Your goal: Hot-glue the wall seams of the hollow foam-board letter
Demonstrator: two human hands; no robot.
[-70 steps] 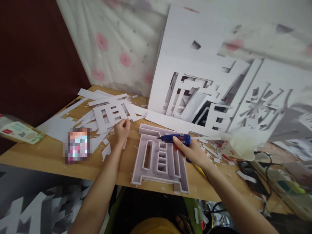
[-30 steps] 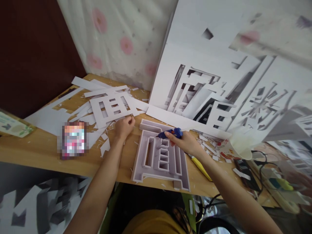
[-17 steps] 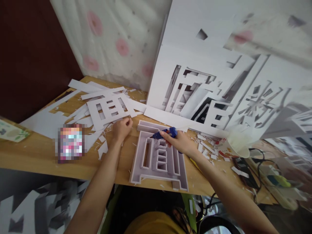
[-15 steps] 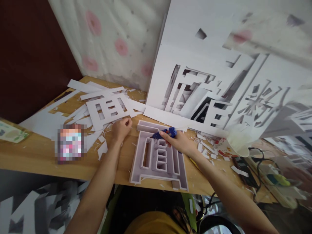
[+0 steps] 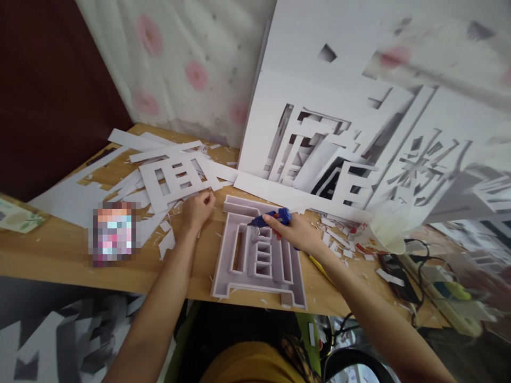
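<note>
My right hand is wrapped around a blue hot glue gun. The gun's nozzle points left, over the upper part of a white foam-board frame with raised walls and several inner compartments. I cannot tell whether the tip touches a wall. Left of the frame, my left hand rests closed on the table, its fingers curled in. What those fingers hold, if anything, is hidden. Just beyond it lies a flat white sheet with cut-out openings.
White offcuts pile up at the back left. A large cut-out board leans at the back right. Small scraps, a paper cup and cables lie on the right. A pixelated item sits left on the wooden table.
The whole view has shifted very slightly. My right hand still holds the glue gun over the frame, almost unmoved. The left hand stays where it was.
</note>
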